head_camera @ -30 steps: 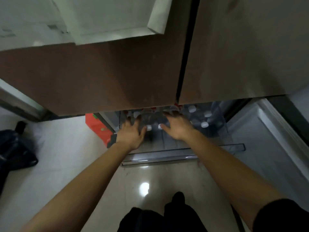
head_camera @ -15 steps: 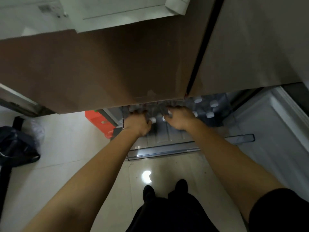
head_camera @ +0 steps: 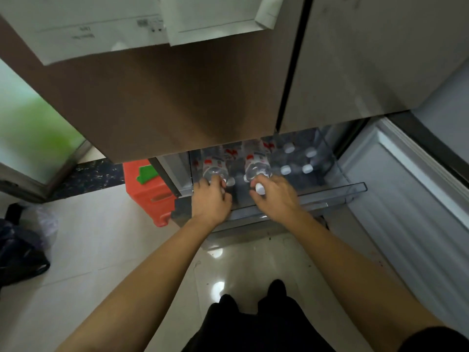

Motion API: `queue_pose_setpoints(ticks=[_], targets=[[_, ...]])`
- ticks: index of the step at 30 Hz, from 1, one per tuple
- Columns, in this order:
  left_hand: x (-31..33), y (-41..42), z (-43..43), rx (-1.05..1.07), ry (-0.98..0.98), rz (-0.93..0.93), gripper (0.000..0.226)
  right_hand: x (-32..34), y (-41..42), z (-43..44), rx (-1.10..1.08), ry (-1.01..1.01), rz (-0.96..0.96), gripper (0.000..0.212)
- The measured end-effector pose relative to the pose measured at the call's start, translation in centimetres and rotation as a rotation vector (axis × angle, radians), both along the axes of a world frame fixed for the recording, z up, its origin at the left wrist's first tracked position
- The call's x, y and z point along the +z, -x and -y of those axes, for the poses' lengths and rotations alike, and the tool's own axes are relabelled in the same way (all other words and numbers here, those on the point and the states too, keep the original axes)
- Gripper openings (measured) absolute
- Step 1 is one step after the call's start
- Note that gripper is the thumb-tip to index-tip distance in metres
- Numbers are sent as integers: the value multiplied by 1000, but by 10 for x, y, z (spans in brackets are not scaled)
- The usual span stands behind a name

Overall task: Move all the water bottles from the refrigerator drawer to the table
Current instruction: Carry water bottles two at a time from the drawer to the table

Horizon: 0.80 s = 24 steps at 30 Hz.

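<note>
The left hand (head_camera: pixel 211 199) is curled around the neck of one clear water bottle (head_camera: pixel 215 166) and the right hand (head_camera: pixel 275 196) around the neck of a second bottle (head_camera: pixel 256 163), its white cap showing between the fingers; both bottles are tilted and lie over the open refrigerator drawer (head_camera: pixel 337 191). Their upper ends are cut off by the brown refrigerator door (head_camera: pixel 177 97) above. Four white-capped bottles (head_camera: pixel 297 161) stand upright in the drawer's right part, their bodies dim and hard to make out.
</note>
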<state>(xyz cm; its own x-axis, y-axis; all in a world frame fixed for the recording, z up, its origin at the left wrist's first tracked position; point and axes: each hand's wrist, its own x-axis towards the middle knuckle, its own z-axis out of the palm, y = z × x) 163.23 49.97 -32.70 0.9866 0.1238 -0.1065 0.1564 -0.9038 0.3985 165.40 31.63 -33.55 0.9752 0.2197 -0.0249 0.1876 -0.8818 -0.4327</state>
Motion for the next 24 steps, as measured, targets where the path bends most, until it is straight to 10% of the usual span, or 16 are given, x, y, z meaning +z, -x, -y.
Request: queue_pose_setpoints(ticks=[7, 19, 24], targets=[[39, 14, -6, 35, 10, 499, 23, 30, 13, 7, -213, -301, 217, 25], [10, 15, -10, 50, 97, 340, 36, 35, 13, 13, -420, -257, -66, 62], [7, 20, 0, 113, 292, 151, 98, 17, 16, 5, -403, -41, -114, 91]])
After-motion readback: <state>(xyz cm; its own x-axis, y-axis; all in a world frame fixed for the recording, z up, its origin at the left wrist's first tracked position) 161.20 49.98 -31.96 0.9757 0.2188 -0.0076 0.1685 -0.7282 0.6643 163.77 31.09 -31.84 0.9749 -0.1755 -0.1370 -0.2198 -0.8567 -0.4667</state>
